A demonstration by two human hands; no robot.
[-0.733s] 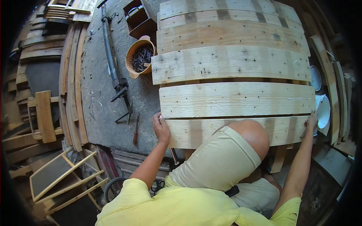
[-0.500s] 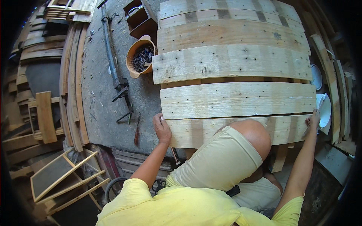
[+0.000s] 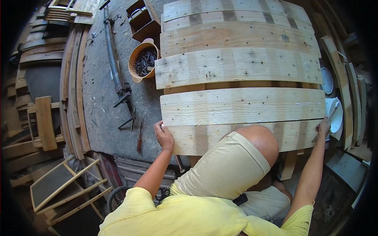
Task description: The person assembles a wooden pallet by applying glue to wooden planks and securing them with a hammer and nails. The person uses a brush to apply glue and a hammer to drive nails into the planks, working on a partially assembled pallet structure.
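Observation:
Several pale wooden boards lie side by side in a slatted panel. At the near edge is the nearest board (image 3: 201, 137), with another board (image 3: 244, 104) close behind it and a narrow dark seam between. My left hand (image 3: 165, 137) is closed at the left end of the nearest board, thumb on top near the seam. Around the right end, my right hand (image 3: 324, 128) closes on a thin pale stick-like tool (image 3: 332, 110), whose exact kind I cannot make out. My bent knee (image 3: 258, 141) rests over the nearest board.
An orange tub (image 3: 136, 53) of nails stands left of the panel, by a wooden box (image 3: 147, 29). A long metal clamp (image 3: 114, 67) and a wood-handled screwdriver-like tool (image 3: 139, 141) lie on the concrete. White containers (image 3: 327, 80) sit at the right; stacked timber lines both sides.
The whole view has shifted slightly, so the panel appears a little further left. Both hands stay at the two ends of the nearest board.

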